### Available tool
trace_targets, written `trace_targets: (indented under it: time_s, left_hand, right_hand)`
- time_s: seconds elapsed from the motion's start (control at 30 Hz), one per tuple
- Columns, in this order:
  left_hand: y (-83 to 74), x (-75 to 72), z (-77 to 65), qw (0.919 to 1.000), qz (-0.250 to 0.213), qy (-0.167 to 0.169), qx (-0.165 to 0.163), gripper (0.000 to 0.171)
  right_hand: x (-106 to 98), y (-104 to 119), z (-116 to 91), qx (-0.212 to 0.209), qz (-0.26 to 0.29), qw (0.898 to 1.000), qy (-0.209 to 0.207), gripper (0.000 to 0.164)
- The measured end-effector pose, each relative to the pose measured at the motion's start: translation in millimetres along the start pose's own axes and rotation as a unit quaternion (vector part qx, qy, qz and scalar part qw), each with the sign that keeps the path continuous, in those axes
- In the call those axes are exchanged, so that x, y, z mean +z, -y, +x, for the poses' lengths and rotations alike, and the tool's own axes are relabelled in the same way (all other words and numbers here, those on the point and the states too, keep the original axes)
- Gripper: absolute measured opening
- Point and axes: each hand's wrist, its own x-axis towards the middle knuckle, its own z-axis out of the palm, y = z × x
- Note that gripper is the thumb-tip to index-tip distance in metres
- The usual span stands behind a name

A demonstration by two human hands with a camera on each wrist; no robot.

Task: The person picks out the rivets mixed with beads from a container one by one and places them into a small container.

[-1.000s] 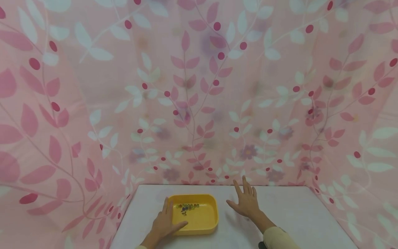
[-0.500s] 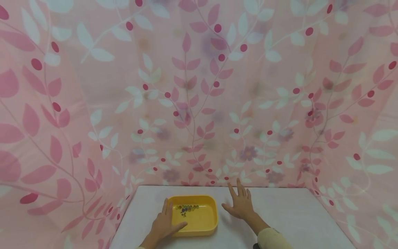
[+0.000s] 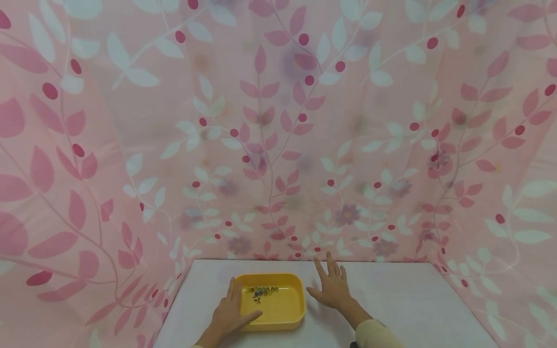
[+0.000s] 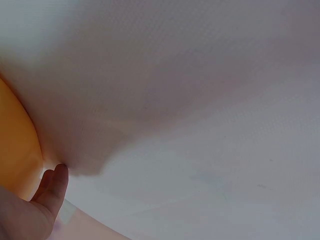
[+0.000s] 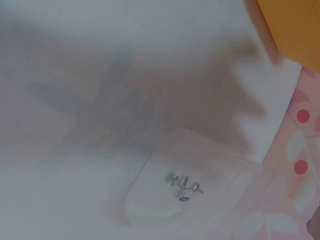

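Lower left of the frame, and here's the left hand (image 3: 228,311) laid along the near-left corner of the yellow tray (image 3: 283,309): fingers straight against the left side, thumb stretched out wide over the front rim. It looks more like a steadying touch than a clench, probably there so the tray won't slide.

Inside, toward the tray's upper left, sit the marbles (image 3: 263,290), bunched in short rows, with a few small dark pieces (image 3: 256,300) just below them, too tiny to make out. Raised walls make sense here — round things would roll off otherwise.

Across to the lower middle-right, the right hand (image 3: 334,291) hangs just beside the tray, fingers spread wide, nothing visible in its grasp, apart from the rim. Beneath it runs the white table (image 3: 400,299).

Now the right wrist view: bottom centre, a see-through box (image 5: 150,200) holding a little cluster of screws (image 5: 184,187), by the look of them — kept apart from the marbles, presumably so they don't scatter. The tray's wall peeks in at upper right.
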Motion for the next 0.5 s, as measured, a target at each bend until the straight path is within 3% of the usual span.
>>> trace_targets:
  time_s: [0.5]
  left_hand:
    - [-2.6, -1.8, -0.1, 0.9999, 0.002, 0.014, -0.003, 0.116]
  right_hand:
    - [-6, 17, 2, 0.005, 0.011, 0.999, 0.044, 0.095]
